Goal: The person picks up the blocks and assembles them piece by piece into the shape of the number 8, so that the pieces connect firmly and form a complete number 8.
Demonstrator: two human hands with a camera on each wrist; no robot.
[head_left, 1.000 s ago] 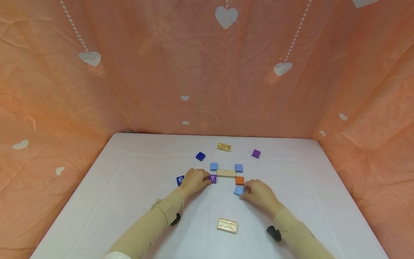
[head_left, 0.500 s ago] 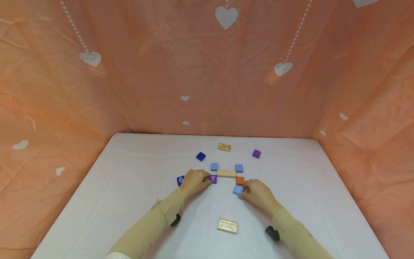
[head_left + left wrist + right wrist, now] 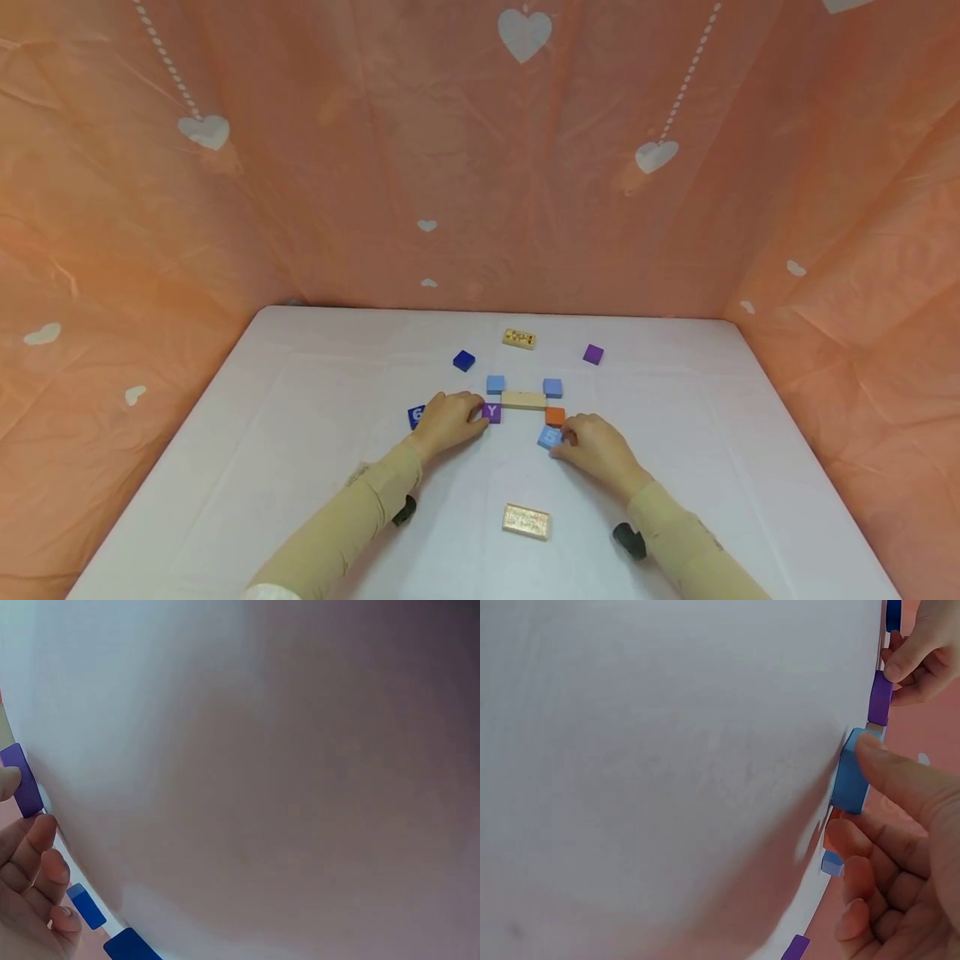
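Right wrist: blue block [image 3: 849, 778] pinched between right fingers [image 3: 892, 838].

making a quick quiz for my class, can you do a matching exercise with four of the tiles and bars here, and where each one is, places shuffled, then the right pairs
Things
1) orange tile
2) purple Y tile
3) light-blue tile with a white mark
4) gold bar with dark markings

Places
A) in the grip of the right hand
B) highest of the four in the head view
C) between a plain light-blue tile and thing 3
D) in the grip of the left hand

Right pairs: 1-C, 2-D, 3-A, 4-B
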